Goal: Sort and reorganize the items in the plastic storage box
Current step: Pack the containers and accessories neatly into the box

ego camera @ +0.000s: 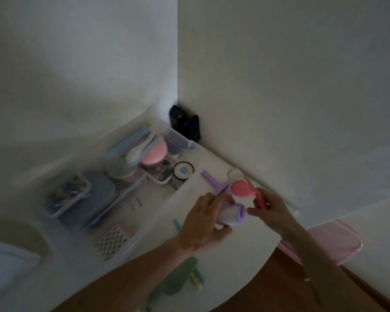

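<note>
A clear plastic storage box (190,192), half-filled with smaller containers, sits in a white tabletop's (239,251) wall corner. Just outside its right wall, the person's left hand (204,224) curls round a purple-and-white roll (231,213); the right hand (271,212) pinches a pink-handled tool (260,199). Lifting both clear over the rim looks wise: walls crowd close behind, and open room lies only toward the table's near edge.

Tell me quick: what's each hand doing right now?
Left hand: holds the purple-and-white roller.
Right hand: fingers pinch the pink handle.
</note>
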A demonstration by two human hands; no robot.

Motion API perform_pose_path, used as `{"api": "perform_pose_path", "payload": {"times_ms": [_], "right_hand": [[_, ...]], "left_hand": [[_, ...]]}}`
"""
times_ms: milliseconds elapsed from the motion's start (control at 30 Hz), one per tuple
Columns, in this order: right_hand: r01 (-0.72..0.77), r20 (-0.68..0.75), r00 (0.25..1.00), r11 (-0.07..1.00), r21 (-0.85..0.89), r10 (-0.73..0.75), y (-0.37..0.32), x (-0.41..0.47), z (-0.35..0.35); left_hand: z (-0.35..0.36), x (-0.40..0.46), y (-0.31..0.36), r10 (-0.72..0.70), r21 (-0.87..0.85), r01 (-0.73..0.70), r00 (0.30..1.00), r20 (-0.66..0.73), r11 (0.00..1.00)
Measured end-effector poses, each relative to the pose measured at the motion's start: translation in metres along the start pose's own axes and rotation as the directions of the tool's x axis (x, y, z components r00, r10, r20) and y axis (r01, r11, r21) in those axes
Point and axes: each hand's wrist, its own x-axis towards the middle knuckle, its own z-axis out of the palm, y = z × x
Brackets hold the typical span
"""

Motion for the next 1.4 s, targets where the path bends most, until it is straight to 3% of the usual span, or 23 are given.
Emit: {"api": "perform_pose_path", "payload": {"times_ms": [100, 233, 333, 433, 600, 800, 867, 1033, 1167, 1300, 1400], "right_hand": [[0.083, 0.137, 0.987, 0.996, 0.026, -0.086, -0.05, -0.01, -0.016], [0.179, 0.282, 0.93, 0.96, 0.213, -0.236, -0.12, -0.001, -0.008], [0.135, 0.389, 0.894, 0.961, 0.242, -0.223, -0.164, 0.015, 0.029], [0.115, 0.38, 0.908, 0.977, 0.181, -0.177, -0.197, 0.035, 0.08], [0.097, 0.395, 0.909, 0.99, 0.106, -0.131, -0.214, 0.055, 0.141], [0.271, 0.46, 0.873, 0.945, -0.185, -0.16, -0.183, 0.078, 0.179], [0.325, 0.498, 0.851, 0.912, -0.25, -0.166, -0.176, 0.086, 0.187], [0.487, 0.591, 0.799, 0.694, -0.531, -0.109, -0.172, 0.115, 0.194], [0.551, 0.626, 0.779, 0.523, -0.65, -0.044, -0.164, 0.132, 0.189], [0.558, 0.636, 0.772, 0.498, -0.664, -0.017, -0.16, 0.138, 0.185], [0.599, 0.668, 0.743, 0.469, -0.649, -0.024, -0.162, 0.138, 0.185]], "left_hand": [[-0.056, -0.024, 0.026, 0.121, -0.092, -0.126, 0.991, -0.058, 0.988], [-0.129, -0.046, 0.014, 0.222, -0.042, -0.229, 0.966, -0.13, 0.972], [-0.17, -0.058, -0.017, 0.28, 0.07, -0.273, 0.948, -0.148, 0.96], [-0.194, -0.069, -0.047, 0.331, 0.221, -0.299, 0.936, -0.123, 0.928], [-0.196, -0.092, -0.112, 0.161, 0.409, -0.131, 0.986, -0.038, 0.903], [-0.155, -0.101, -0.149, -0.102, 0.221, 0.107, 0.994, -0.035, 0.969], [-0.142, -0.089, -0.155, -0.162, 0.252, 0.159, 0.987, -0.009, 0.955], [-0.12, -0.057, -0.177, -0.177, 0.322, 0.133, 0.978, 0.112, 0.937], [-0.105, -0.046, -0.197, -0.242, 0.406, 0.117, 0.931, 0.273, 0.906], [-0.087, -0.041, -0.21, -0.276, 0.465, 0.094, 0.898, 0.342, 0.88], [-0.074, -0.046, -0.218, -0.269, 0.511, 0.077, 0.911, 0.313, 0.856]]}}
